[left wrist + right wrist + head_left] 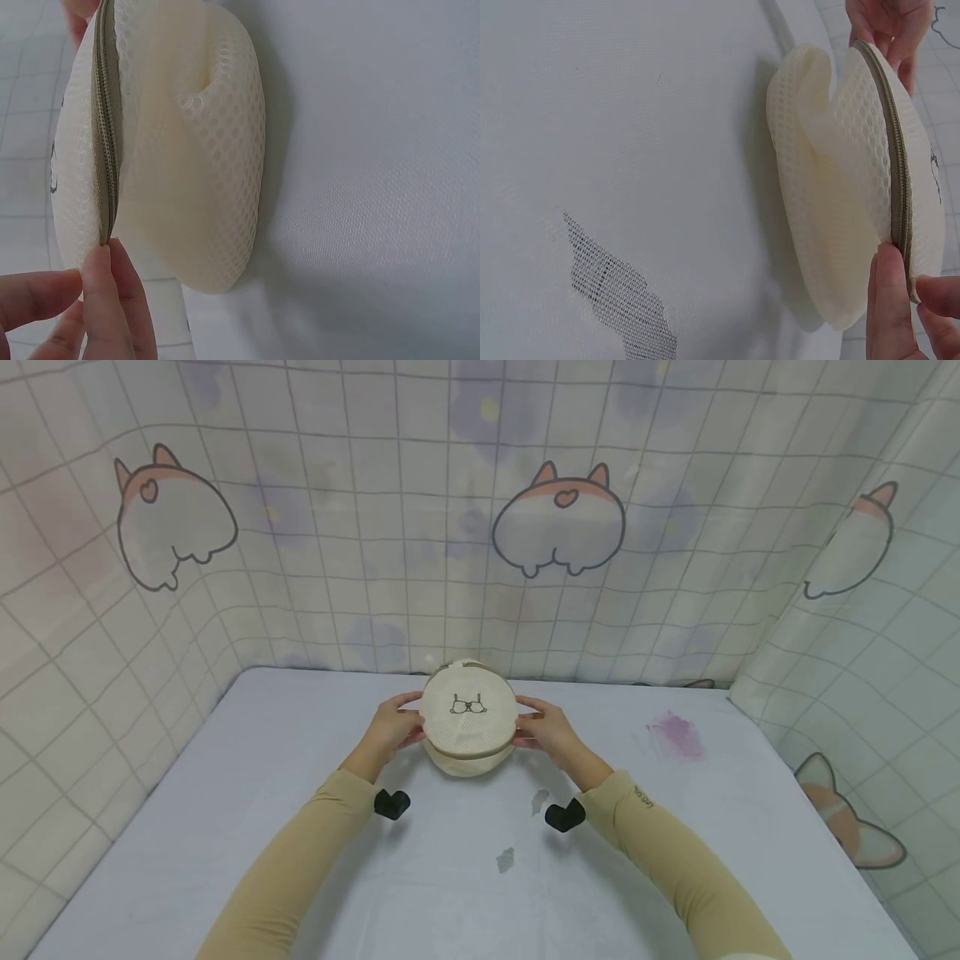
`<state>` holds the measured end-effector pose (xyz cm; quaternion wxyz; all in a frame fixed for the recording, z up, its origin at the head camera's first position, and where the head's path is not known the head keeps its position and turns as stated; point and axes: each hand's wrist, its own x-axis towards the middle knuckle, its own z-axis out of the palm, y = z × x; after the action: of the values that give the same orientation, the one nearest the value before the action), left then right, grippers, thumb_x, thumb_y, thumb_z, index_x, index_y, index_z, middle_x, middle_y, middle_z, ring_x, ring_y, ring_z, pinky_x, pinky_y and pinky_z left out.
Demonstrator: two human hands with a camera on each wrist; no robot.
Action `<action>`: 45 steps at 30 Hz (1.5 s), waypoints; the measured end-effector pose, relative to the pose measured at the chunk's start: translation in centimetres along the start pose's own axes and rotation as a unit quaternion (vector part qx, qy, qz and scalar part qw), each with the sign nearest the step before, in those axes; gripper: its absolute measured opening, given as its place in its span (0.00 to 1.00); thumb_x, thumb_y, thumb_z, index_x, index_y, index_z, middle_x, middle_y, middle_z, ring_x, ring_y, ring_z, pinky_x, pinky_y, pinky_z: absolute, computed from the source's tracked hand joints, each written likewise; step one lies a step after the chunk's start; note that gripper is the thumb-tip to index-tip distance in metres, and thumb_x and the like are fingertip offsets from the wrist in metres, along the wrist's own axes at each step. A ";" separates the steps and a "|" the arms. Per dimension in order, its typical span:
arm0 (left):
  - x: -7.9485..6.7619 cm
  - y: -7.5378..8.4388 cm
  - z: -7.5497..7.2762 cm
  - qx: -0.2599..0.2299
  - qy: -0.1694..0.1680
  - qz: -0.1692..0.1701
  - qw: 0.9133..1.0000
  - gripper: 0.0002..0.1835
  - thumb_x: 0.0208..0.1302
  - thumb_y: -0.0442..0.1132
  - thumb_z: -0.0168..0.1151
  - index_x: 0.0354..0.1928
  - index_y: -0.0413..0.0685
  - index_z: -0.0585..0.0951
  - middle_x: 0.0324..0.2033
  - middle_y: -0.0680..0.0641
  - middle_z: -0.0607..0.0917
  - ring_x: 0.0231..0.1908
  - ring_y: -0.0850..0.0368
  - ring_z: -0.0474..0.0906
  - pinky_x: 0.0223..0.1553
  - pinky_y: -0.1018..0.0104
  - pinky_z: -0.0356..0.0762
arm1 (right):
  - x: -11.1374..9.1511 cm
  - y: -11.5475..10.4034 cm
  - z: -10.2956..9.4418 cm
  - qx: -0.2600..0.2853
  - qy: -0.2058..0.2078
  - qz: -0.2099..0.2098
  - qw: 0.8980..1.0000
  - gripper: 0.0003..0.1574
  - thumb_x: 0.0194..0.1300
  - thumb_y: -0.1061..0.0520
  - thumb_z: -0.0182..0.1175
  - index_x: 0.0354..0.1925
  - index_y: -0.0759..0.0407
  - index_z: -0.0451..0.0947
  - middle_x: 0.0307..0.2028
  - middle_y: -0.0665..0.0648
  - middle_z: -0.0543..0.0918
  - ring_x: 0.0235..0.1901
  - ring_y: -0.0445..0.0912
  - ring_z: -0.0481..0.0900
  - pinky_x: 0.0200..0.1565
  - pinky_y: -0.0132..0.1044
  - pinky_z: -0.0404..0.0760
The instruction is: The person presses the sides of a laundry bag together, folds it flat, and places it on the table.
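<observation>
A round cream mesh laundry bag (468, 727) with a bra drawing on its top stands near the far edge of the table. My left hand (393, 727) pinches its left rim between thumb and fingers. On the opposite side my right hand (551, 728) pinches the right rim the same way. A brown zipper (107, 127) runs round the edge of the top and looks closed along the part facing the left wrist camera. Below the zipper the soft mesh side (810, 172) sags in a fold, its base on the white tabletop.
A white cloth covers the table (300, 752). Gray patches (506, 860) mark it in front of the bag, and a pink stain (678, 735) lies to the right. Grid-patterned curtains (360, 527) with cartoon animals enclose the back and sides.
</observation>
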<state>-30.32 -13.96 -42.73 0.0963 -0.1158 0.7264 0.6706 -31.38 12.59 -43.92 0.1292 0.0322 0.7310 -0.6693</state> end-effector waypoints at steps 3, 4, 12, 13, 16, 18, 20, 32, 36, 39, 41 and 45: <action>0.1 0.1 0.0 -0.002 0.000 -0.001 1.000 0.32 0.70 0.24 0.53 0.76 0.47 0.68 0.59 0.35 0.78 0.32 0.60 0.78 0.33 0.75 0.82 | 0.1 0.0 0.0 -0.001 0.000 0.001 1.000 0.34 0.76 0.69 0.54 0.76 0.62 0.63 0.56 0.68 0.78 0.37 0.44 0.84 0.41 0.35 0.87; 0.1 0.1 0.1 -0.002 0.001 -0.001 1.000 0.33 0.70 0.24 0.53 0.76 0.48 0.68 0.59 0.35 0.78 0.32 0.60 0.78 0.33 0.75 0.82 | 0.1 -0.1 -0.1 -0.002 0.000 0.001 1.000 0.34 0.76 0.69 0.54 0.76 0.62 0.63 0.55 0.68 0.78 0.37 0.44 0.84 0.41 0.35 0.87; 0.1 0.1 0.1 -0.002 0.001 -0.001 1.000 0.33 0.69 0.24 0.53 0.75 0.48 0.68 0.58 0.35 0.78 0.32 0.60 0.78 0.33 0.75 0.82 | 0.1 -0.1 -0.1 -0.007 0.003 0.001 1.000 0.34 0.75 0.70 0.54 0.76 0.61 0.64 0.52 0.66 0.79 0.36 0.44 0.84 0.40 0.34 0.87; 0.2 0.1 0.1 -0.002 0.001 -0.001 1.000 0.33 0.69 0.24 0.53 0.75 0.48 0.68 0.58 0.35 0.78 0.32 0.60 0.78 0.33 0.75 0.82 | 0.2 -0.1 -0.1 -0.007 0.003 0.003 1.000 0.34 0.75 0.70 0.54 0.76 0.61 0.64 0.52 0.66 0.79 0.37 0.44 0.84 0.40 0.34 0.87; 0.3 0.0 0.1 -0.001 0.001 -0.001 1.000 0.33 0.69 0.24 0.53 0.76 0.47 0.68 0.59 0.34 0.78 0.32 0.60 0.78 0.33 0.75 0.82 | 0.2 0.0 0.0 -0.011 0.003 0.006 1.000 0.34 0.75 0.69 0.54 0.76 0.61 0.64 0.53 0.66 0.78 0.37 0.44 0.83 0.40 0.33 0.87; 0.4 -0.1 0.1 0.000 0.002 0.001 1.000 0.33 0.69 0.23 0.53 0.76 0.47 0.68 0.59 0.34 0.78 0.32 0.60 0.78 0.33 0.75 0.82 | 0.3 0.0 0.0 -0.012 0.005 0.007 1.000 0.34 0.75 0.69 0.54 0.76 0.61 0.64 0.53 0.66 0.78 0.38 0.45 0.83 0.40 0.33 0.87; 0.4 -0.1 0.1 0.001 0.003 0.003 1.000 0.33 0.69 0.23 0.53 0.76 0.47 0.68 0.58 0.34 0.78 0.32 0.60 0.78 0.33 0.75 0.82 | 0.3 0.1 0.0 -0.011 0.005 0.006 1.000 0.33 0.75 0.69 0.54 0.76 0.61 0.64 0.53 0.66 0.78 0.38 0.45 0.83 0.41 0.34 0.87; 0.4 -1.0 0.2 -0.003 0.007 -0.004 1.000 0.32 0.69 0.22 0.52 0.75 0.45 0.69 0.55 0.34 0.79 0.30 0.60 0.78 0.31 0.75 0.81 | 0.5 0.8 0.0 -0.006 0.000 0.012 1.000 0.34 0.76 0.69 0.54 0.76 0.61 0.64 0.56 0.69 0.79 0.39 0.46 0.84 0.41 0.35 0.87; 0.6 -1.1 0.1 -0.004 0.004 0.000 1.000 0.32 0.70 0.23 0.52 0.75 0.45 0.68 0.55 0.34 0.79 0.30 0.60 0.77 0.31 0.76 0.80 | 0.3 0.6 0.1 -0.005 0.003 0.009 1.000 0.33 0.75 0.69 0.54 0.75 0.61 0.64 0.53 0.67 0.78 0.38 0.45 0.83 0.41 0.34 0.87; 0.7 -1.0 0.1 -0.006 0.004 0.002 1.000 0.32 0.70 0.23 0.52 0.75 0.45 0.68 0.55 0.35 0.78 0.30 0.60 0.77 0.31 0.76 0.80 | 0.3 0.5 0.2 -0.006 0.004 0.007 1.000 0.34 0.75 0.70 0.54 0.75 0.62 0.64 0.52 0.66 0.78 0.38 0.45 0.83 0.41 0.35 0.87; 0.7 -1.0 0.1 -0.007 0.004 0.001 1.000 0.32 0.69 0.23 0.52 0.75 0.45 0.68 0.54 0.35 0.78 0.30 0.60 0.77 0.31 0.76 0.80 | 0.2 0.4 0.2 -0.007 0.004 0.008 1.000 0.34 0.75 0.70 0.54 0.75 0.62 0.64 0.53 0.67 0.78 0.38 0.45 0.83 0.41 0.35 0.87; 0.7 -1.1 0.2 -0.001 0.003 -0.002 1.000 0.32 0.70 0.23 0.52 0.75 0.45 0.68 0.55 0.35 0.78 0.31 0.60 0.77 0.31 0.76 0.80 | 0.2 0.6 0.2 -0.012 0.004 0.015 1.000 0.34 0.75 0.70 0.54 0.76 0.61 0.64 0.56 0.69 0.78 0.40 0.46 0.83 0.42 0.35 0.87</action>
<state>-30.64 -13.92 -43.98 0.0957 -0.1197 0.7254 0.6710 -31.45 12.39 -44.53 0.1364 0.0445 0.7387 -0.6586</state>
